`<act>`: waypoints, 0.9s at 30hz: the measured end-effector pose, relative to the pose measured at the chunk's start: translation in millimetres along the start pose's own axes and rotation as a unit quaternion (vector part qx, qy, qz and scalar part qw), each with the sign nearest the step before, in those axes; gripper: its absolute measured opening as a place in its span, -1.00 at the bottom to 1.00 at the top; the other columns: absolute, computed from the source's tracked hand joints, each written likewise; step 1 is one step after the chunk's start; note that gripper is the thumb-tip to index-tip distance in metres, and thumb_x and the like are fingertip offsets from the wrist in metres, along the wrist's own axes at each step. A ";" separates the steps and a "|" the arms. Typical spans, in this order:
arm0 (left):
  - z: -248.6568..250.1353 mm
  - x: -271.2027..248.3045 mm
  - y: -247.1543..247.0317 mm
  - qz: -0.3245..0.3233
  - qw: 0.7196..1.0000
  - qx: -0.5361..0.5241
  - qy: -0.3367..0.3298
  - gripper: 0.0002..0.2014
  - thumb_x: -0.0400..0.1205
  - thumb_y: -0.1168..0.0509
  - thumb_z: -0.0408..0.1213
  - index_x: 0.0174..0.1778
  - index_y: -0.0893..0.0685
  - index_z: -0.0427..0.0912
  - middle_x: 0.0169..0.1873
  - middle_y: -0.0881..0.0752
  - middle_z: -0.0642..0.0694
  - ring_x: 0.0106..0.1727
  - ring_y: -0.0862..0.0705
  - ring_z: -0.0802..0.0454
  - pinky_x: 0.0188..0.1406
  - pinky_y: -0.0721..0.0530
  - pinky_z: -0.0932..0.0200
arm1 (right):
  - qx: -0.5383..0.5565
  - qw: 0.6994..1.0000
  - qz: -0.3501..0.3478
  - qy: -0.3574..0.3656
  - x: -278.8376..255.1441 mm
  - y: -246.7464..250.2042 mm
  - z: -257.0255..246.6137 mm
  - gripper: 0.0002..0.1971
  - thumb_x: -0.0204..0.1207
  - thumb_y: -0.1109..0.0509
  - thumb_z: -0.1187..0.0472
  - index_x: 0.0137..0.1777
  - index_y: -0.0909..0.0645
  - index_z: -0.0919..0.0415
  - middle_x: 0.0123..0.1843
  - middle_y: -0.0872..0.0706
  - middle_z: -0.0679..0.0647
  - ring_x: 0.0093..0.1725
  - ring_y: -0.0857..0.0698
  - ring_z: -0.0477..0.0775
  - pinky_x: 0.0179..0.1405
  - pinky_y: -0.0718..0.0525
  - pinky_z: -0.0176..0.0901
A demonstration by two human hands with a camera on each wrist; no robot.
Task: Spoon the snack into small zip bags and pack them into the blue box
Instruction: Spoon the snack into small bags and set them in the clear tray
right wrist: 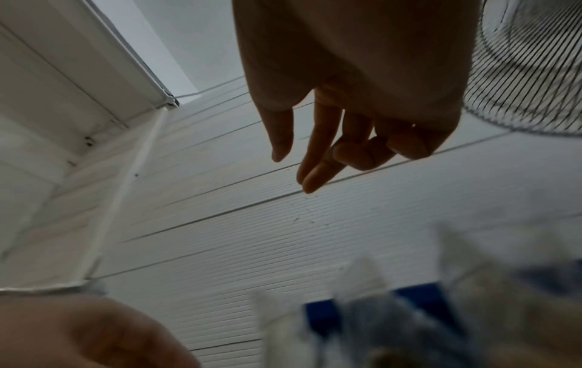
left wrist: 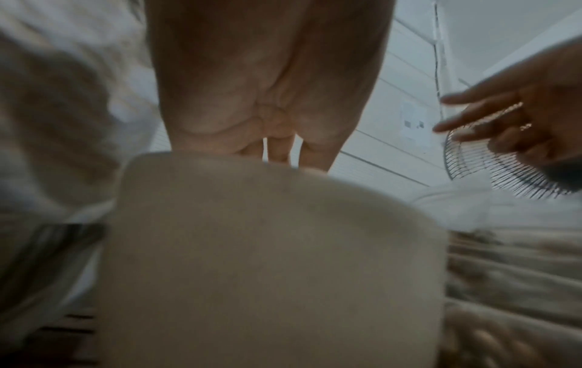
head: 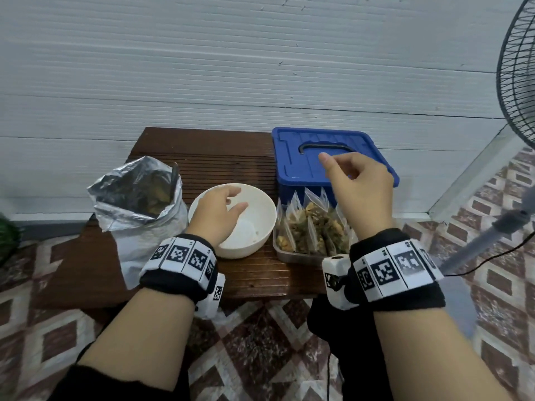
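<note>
Boxes: one blue box point(head: 330, 157), lid on.
Bowls: one white bowl point(head: 262, 218).
Hands: left hand point(head: 215, 217) and right hand point(head: 357, 189) both loose, holding nothing.

The head camera looks down from above on the table point(head: 202, 157). Both wrist cameras sit low and close, tilted up along the palms; all three catch the wall point(head: 231, 68) and fan point(head: 518, 76).

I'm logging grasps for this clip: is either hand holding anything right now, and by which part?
Nothing is held. The left hand hovers open over the white bowl; the right hand is empty above the blue box.
</note>
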State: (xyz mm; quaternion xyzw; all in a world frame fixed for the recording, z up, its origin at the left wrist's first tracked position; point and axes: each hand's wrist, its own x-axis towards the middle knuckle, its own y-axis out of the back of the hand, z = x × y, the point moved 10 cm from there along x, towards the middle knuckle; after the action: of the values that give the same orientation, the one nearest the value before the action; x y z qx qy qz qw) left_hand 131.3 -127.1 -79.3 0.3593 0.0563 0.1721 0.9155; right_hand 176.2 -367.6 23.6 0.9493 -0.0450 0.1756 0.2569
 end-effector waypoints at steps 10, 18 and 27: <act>-37.6 10.7 -45.7 -0.220 0.918 0.329 0.031 -0.27 0.53 -0.45 0.04 0.59 -0.37 -0.08 0.50 -0.48 -0.09 0.52 -0.42 -0.10 0.50 -0.40 -0.07 | 0.141 0.983 -0.114 -0.009 -22.2 -68.0 -14.9 -0.82 0.52 -0.42 -0.05 -0.12 -0.75 0.02 -0.27 -0.80 -0.07 -0.25 -0.68 -0.21 -0.24 -0.58 -0.50; -39.4 15.4 -51.8 -0.210 0.923 0.319 0.050 -0.35 0.46 -0.56 -0.13 0.43 -0.51 -0.18 0.33 -0.54 -0.16 0.34 -0.57 -0.15 0.34 -0.56 -0.01 | 0.137 0.983 -0.118 -0.020 -19.5 -74.2 -12.0 -0.80 0.52 -0.40 -0.09 -0.16 -0.75 -0.01 -0.27 -0.80 -0.10 -0.26 -0.67 -0.23 -0.27 -0.55 -0.53; -43.9 19.9 -49.3 -0.204 0.932 0.291 0.066 -0.59 0.59 -0.43 -0.32 0.36 -0.57 -0.25 0.28 -0.61 -0.21 0.28 -0.63 -0.18 0.29 -0.60 0.00 | 0.115 0.985 -0.126 -0.028 -18.3 -80.3 -8.5 -0.76 0.52 -0.37 -0.14 -0.16 -0.74 -0.03 -0.24 -0.80 -0.16 -0.15 -0.71 -0.19 -0.20 -0.56 -0.51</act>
State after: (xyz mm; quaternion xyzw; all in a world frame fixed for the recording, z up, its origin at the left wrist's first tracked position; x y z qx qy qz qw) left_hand 153.5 -125.6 -144.6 0.5786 0.2367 -0.0192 0.7803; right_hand 170.5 -294.0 -14.0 0.9751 0.0885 0.1195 0.1646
